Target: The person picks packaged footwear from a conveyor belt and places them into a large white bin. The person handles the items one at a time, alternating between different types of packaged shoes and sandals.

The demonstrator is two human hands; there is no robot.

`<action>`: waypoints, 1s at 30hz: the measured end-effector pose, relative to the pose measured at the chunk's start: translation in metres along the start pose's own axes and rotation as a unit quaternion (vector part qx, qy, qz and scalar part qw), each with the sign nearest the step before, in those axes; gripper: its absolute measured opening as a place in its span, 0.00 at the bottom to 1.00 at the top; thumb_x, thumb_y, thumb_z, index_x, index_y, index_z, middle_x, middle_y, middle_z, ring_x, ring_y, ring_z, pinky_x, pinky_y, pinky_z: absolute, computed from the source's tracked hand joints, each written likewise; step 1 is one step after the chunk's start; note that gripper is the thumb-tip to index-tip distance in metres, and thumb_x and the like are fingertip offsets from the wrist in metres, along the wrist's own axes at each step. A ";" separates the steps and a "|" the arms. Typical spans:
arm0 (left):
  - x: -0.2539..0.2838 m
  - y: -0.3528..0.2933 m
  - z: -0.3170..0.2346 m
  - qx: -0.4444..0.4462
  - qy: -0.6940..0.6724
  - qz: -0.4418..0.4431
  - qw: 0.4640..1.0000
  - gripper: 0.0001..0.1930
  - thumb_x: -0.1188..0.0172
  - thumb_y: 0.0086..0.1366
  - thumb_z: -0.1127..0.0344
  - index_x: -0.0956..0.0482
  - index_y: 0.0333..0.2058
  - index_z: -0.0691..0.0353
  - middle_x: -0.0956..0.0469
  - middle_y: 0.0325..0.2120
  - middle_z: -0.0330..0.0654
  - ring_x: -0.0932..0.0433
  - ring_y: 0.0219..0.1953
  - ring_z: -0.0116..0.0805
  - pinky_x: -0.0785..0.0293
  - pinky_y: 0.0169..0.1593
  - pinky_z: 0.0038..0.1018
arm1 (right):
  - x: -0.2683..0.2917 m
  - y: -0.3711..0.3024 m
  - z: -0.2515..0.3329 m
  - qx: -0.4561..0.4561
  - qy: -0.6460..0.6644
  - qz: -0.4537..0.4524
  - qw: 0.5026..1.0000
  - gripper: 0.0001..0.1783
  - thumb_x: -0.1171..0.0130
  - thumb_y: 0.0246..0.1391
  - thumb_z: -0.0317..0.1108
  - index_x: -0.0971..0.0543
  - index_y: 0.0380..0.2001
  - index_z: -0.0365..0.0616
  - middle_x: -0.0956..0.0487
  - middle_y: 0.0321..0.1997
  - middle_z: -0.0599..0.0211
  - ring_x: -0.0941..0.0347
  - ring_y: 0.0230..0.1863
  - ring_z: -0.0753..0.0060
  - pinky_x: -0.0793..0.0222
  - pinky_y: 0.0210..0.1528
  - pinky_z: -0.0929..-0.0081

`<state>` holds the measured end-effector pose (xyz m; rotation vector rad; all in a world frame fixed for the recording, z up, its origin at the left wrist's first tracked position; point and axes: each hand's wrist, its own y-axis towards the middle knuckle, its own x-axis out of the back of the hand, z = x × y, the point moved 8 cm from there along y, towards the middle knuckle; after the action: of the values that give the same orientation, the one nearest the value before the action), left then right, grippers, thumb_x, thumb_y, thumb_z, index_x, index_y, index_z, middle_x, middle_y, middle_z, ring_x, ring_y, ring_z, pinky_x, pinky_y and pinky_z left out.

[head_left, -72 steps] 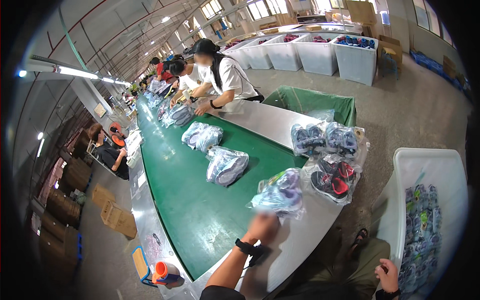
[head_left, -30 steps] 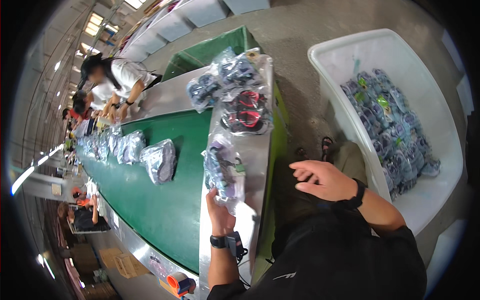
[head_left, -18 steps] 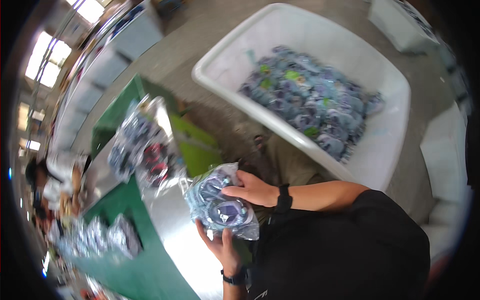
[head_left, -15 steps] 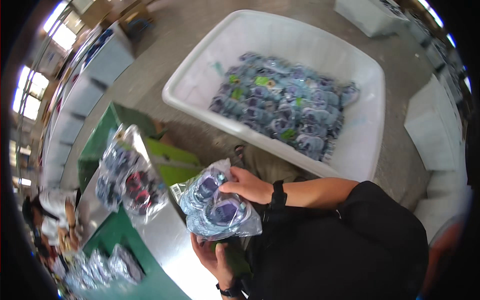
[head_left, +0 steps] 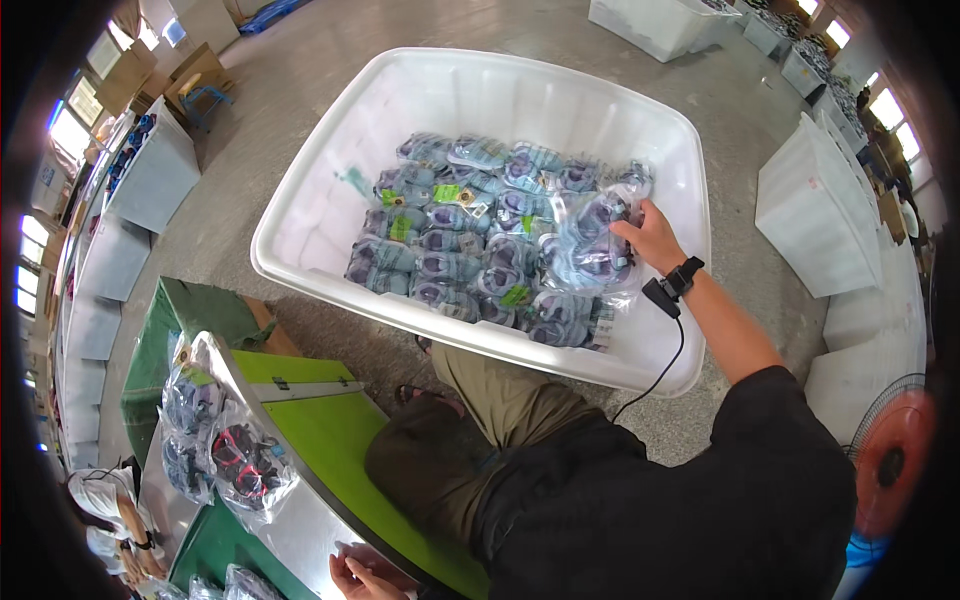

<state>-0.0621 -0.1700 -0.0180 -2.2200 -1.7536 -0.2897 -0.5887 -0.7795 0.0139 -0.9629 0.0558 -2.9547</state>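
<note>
My right hand point(head_left: 652, 238) grips a clear plastic bag with a pair of light-blue and purple shoes point(head_left: 592, 245) inside. It holds the bag over the right part of a large white tub point(head_left: 330, 210), above rows of similar bagged shoes point(head_left: 450, 265). Green labels show on some of those bags. At the lower edge, my left hand point(head_left: 365, 580) hovers at the metal rim of the worktable point(head_left: 325, 535), fingers loosely bent and apart, nothing seen in them. Bagged blue shoes point(head_left: 192, 405) and a bagged dark pair with red trim point(head_left: 248, 462) lie on that table.
A lime-green panel point(head_left: 330, 410) hangs beside the table, near my legs. A black cable point(head_left: 672, 362) trails from my right wrist device. White bins point(head_left: 815, 215) stand right, an orange fan point(head_left: 892, 455) lower right, and another person point(head_left: 115, 510) works lower left.
My right hand has carried the bagged shoes from above the table edge forward and right over the tub. The left hand has let go of the bag and stayed low by the table.
</note>
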 end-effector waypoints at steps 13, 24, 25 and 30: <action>0.001 0.006 0.010 0.025 0.040 0.008 0.999 0.10 0.46 0.76 0.59 0.26 0.45 0.58 0.26 0.22 0.34 0.35 0.15 0.19 0.43 0.15 0.19 | 0.097 0.103 -0.144 -0.164 -0.264 -0.090 0.946 0.42 0.29 0.42 0.54 0.25 0.51 0.27 0.20 0.49 0.35 0.20 0.50 0.47 0.25 0.53 0.59; 0.002 -0.003 0.013 0.031 0.007 0.006 0.999 0.11 0.46 0.75 0.61 0.26 0.50 0.60 0.24 0.26 0.36 0.31 0.18 0.20 0.37 0.18 0.19 | 0.017 0.106 -0.167 -0.045 -0.146 -0.101 0.983 0.42 0.28 0.50 0.53 0.29 0.59 0.34 0.18 0.46 0.51 0.20 0.47 0.53 0.23 0.51 0.63; 0.000 -0.005 0.009 0.042 -0.021 -0.002 0.999 0.13 0.45 0.75 0.62 0.26 0.53 0.60 0.23 0.28 0.37 0.29 0.20 0.21 0.35 0.20 0.18 | -0.007 0.096 -0.176 -0.110 -0.012 -0.002 0.994 0.37 0.30 0.54 0.51 0.27 0.58 0.36 0.18 0.46 0.56 0.19 0.41 0.64 0.21 0.42 0.67; -0.005 -0.004 -0.017 0.030 -0.117 0.021 0.993 0.12 0.43 0.70 0.76 0.28 0.50 0.73 0.24 0.30 0.39 0.26 0.27 0.23 0.29 0.28 0.16 | -0.082 0.008 -0.102 -0.041 0.131 0.281 0.950 0.18 0.42 0.67 0.45 0.21 0.51 0.43 0.19 0.32 0.73 0.24 0.30 0.82 0.29 0.31 0.80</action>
<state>-0.0663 -0.1792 -0.0036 -2.3222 -1.8012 0.0334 -0.5830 -0.7820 -0.1172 -0.4448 0.3929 -2.5302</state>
